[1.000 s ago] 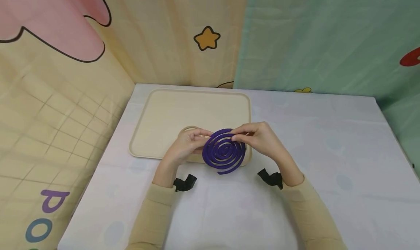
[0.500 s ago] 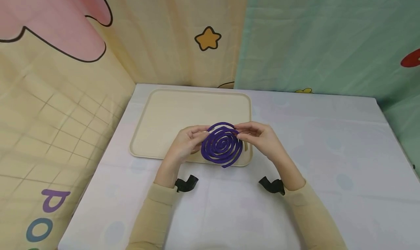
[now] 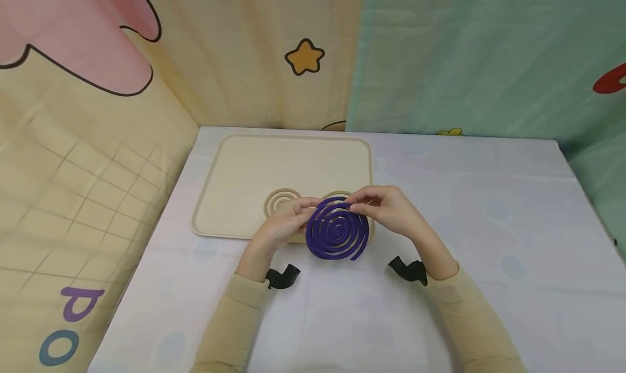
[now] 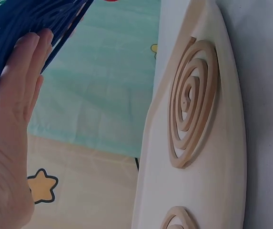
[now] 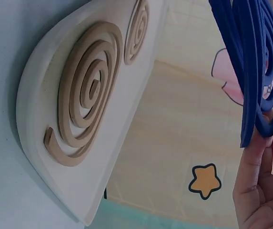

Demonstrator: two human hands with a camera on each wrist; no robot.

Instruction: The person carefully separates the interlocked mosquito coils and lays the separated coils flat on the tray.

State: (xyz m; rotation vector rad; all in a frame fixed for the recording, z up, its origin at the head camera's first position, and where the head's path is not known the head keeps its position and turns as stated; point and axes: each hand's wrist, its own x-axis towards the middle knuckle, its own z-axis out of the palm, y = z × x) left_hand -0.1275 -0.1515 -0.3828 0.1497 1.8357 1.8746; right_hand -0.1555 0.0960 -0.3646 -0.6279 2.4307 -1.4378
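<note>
A purple mosquito coil (image 3: 336, 231), which looks blue in the wrist views, is held up tilted over the tray's front edge. It seems to be layered, perhaps two coils nested together. My left hand (image 3: 283, 222) holds its left edge; in the left wrist view the fingers (image 4: 24, 62) lie long against the coil and the thumb is mostly hidden. At its upper right, my right hand (image 3: 388, 209) pinches the rim between thumb and fingers. Below, a larger brown mosquito coil (image 5: 65, 107) lies flat on the beige tray (image 3: 288, 158), beside a smaller brown coil (image 3: 267, 203).
The tray lies on a white-clothed table (image 3: 464, 226), towards its back left. Patterned curtains (image 3: 274, 63) stand behind and at the sides. A black strap piece (image 3: 283, 277) sticks out at my left wrist, and another black piece (image 3: 408, 269) at the right.
The purple coil rose slightly with its layers spread apart, then came down and its layers lie closer together. Its loose end turned towards the right. Both hands stayed on it, and the smaller brown coil came into sight.
</note>
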